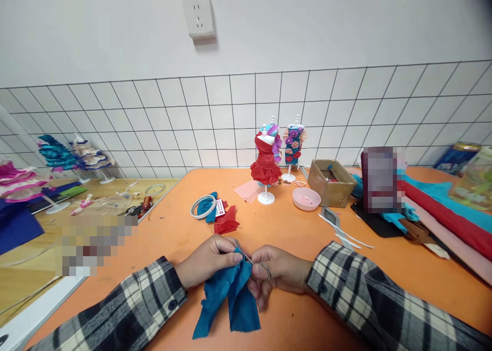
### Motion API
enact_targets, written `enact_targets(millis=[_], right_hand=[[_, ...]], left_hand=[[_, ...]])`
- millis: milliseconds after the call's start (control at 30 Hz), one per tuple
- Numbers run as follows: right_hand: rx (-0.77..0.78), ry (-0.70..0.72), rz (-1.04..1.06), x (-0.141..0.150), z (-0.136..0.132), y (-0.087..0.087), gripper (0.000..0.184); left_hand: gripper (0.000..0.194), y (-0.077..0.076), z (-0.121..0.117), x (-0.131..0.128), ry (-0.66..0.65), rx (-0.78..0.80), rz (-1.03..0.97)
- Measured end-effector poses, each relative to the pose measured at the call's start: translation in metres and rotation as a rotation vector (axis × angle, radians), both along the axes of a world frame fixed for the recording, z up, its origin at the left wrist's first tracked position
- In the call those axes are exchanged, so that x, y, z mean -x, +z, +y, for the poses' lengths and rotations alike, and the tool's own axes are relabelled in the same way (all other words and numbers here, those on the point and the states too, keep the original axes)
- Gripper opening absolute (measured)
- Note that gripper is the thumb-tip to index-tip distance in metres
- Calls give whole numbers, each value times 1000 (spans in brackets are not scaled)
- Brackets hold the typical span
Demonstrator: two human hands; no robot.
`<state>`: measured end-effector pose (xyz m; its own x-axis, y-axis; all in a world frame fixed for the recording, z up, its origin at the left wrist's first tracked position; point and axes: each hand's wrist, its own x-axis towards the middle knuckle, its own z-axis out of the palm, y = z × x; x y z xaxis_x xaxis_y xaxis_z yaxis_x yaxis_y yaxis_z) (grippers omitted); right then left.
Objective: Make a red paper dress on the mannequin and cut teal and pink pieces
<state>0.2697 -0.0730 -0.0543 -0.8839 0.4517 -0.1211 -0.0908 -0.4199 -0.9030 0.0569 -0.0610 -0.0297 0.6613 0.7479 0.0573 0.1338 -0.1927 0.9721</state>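
My left hand is closed, thumb and fingers pinching the gathered top of a piece of teal crepe paper. Two loose tails of the paper hang down toward the front of the orange table. Small metal scissors are in my right hand, their ring at its fingers and thin blades pointing at the pinched part of the paper. The blade tips are partly hidden by the paper and my left fingers. Just beyond my hands lie red paper scraps and a roll of tape.
Behind stands a small dress form in a red dress, beside another in a teal flowered dress. A pink bowl, a cardboard box and grey-handled scissors are to the right. Rolls of coloured paper lie far right.
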Motion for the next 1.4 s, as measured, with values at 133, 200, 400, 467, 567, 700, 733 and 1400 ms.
enact_targets(millis=[133, 200, 400, 467, 567, 700, 733, 1400], right_hand=[[-50, 2, -37, 0, 1, 2, 61], [-49, 9, -41, 1, 1, 3, 59], [-22, 12, -22, 1, 0, 3, 61], [-36, 22, -43, 0, 0, 3, 61], [-21, 24, -7, 1, 0, 3, 61], [1, 5, 15, 1, 0, 2, 60], [-7, 8, 2, 1, 0, 2, 59], [10, -25, 41, 4, -1, 1, 57]], left_hand=[[42, -1, 1, 1, 20, -7, 2], [42, 0, 1, 1, 23, -8, 3], [44, 0, 0, 1, 10, -19, 18], [45, 0, 0, 1, 10, -24, 21], [45, 0, 0, 1, 12, -26, 22], [43, 0, 0, 1, 21, -29, 20], [42, 0, 0, 1, 20, -26, 17], [43, 2, -1, -1, 30, -29, 27]])
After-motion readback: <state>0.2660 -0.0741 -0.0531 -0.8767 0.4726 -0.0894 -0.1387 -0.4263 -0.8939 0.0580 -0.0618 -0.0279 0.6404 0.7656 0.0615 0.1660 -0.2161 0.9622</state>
